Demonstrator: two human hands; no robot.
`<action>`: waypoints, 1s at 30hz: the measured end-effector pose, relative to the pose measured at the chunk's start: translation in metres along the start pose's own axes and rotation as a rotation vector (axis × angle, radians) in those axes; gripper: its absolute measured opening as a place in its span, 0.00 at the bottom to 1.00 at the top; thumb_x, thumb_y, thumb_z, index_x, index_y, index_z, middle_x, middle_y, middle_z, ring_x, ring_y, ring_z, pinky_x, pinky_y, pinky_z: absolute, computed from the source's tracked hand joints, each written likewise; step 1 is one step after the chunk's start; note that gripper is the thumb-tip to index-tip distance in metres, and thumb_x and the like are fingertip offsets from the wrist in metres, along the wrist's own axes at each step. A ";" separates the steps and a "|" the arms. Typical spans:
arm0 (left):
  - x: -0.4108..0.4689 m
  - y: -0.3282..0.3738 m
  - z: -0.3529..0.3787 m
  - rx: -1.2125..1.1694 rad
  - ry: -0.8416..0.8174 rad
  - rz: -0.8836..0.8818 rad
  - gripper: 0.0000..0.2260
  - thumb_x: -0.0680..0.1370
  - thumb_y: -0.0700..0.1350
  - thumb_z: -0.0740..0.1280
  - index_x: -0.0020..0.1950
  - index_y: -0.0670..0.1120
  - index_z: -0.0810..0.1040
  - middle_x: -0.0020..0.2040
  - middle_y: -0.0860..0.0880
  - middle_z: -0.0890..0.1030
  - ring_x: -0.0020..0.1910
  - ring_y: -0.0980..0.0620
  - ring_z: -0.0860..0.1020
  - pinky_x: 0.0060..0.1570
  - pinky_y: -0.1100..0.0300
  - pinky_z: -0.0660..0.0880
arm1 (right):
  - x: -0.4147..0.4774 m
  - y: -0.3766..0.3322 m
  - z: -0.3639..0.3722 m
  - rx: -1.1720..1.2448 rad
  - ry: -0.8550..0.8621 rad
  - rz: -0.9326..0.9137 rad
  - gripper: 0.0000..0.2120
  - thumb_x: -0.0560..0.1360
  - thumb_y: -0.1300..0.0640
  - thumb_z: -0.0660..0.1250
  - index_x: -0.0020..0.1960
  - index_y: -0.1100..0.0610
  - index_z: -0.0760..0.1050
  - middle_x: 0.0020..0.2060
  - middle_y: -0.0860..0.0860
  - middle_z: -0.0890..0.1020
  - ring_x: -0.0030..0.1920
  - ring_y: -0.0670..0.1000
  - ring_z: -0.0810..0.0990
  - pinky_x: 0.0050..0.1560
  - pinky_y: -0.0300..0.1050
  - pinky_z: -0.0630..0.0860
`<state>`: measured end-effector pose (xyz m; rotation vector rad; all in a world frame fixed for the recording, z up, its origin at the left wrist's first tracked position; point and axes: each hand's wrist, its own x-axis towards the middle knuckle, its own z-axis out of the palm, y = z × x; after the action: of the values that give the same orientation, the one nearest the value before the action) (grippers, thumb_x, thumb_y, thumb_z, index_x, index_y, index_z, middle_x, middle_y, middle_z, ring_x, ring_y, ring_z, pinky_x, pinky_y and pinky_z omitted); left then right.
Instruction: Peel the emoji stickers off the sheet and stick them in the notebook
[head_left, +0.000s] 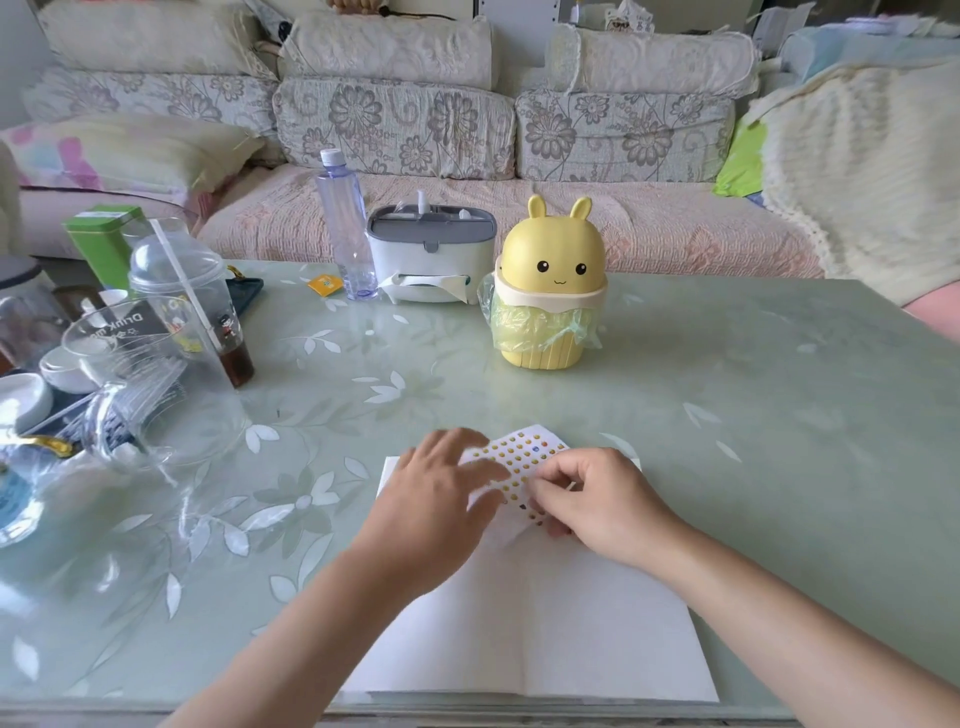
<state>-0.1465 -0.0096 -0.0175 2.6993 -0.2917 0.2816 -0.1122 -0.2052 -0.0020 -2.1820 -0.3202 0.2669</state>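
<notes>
Carrying surface (727, 415): pale green glass with a leaf pattern. There is broad bare room to the right of the fingers of the right hand (597, 499) and beyond the fingertips up to the yellow bin (550, 291). Its near edge runs just below the notebook (571, 639), under the forearms.
clutter: the glass jug (145, 395) and domed cup (182, 291) stand well to the left of the fingers of the left hand (436, 499). The clear bottle (348, 223) and tissue box (431, 249) stand well beyond the fingertips, in a row with the yellow bin.
notebook: open, with blank white pages, flat under both wrists. Its far edge lies just beyond the fingertips.
sticker sheet (524, 452): between and under the fingers of both hands, over the far part of the notebook. It is white and buckled, with its far corner lifted past the fingertips.
left hand: fingers straight and close together, laid on the left part of the sticker sheet; motion-blurred.
right hand: fingers curled, with thumb and forefinger pinching the near right part of the sticker sheet. Whether a single sticker sits in the pinch cannot be told.
emoji stickers (519, 457): tiny round faces, mostly yellow, in tight rows, with a few darker ones beside the right thumb.
</notes>
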 end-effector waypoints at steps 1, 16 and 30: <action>-0.001 -0.002 0.003 0.046 -0.070 -0.007 0.19 0.79 0.61 0.54 0.63 0.61 0.79 0.68 0.57 0.72 0.69 0.53 0.69 0.64 0.56 0.65 | -0.001 0.003 0.000 -0.078 0.027 -0.057 0.08 0.75 0.55 0.70 0.37 0.51 0.82 0.33 0.45 0.84 0.31 0.42 0.79 0.34 0.38 0.74; 0.002 -0.018 0.001 0.035 -0.099 -0.338 0.29 0.78 0.62 0.64 0.74 0.49 0.67 0.70 0.51 0.69 0.70 0.48 0.65 0.68 0.54 0.66 | -0.010 0.035 0.003 -0.840 0.089 -0.764 0.13 0.74 0.53 0.66 0.32 0.51 0.71 0.30 0.47 0.68 0.29 0.49 0.67 0.27 0.41 0.60; 0.013 -0.026 -0.014 -0.127 -0.185 -0.582 0.38 0.65 0.62 0.79 0.70 0.49 0.72 0.61 0.49 0.71 0.63 0.48 0.70 0.55 0.61 0.69 | -0.017 0.033 -0.003 -0.768 0.009 -0.647 0.12 0.75 0.46 0.62 0.38 0.48 0.81 0.36 0.44 0.72 0.32 0.46 0.72 0.30 0.40 0.66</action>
<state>-0.1300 0.0171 -0.0113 2.5475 0.4109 -0.1537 -0.1229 -0.2316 -0.0263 -2.6482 -1.2529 -0.2803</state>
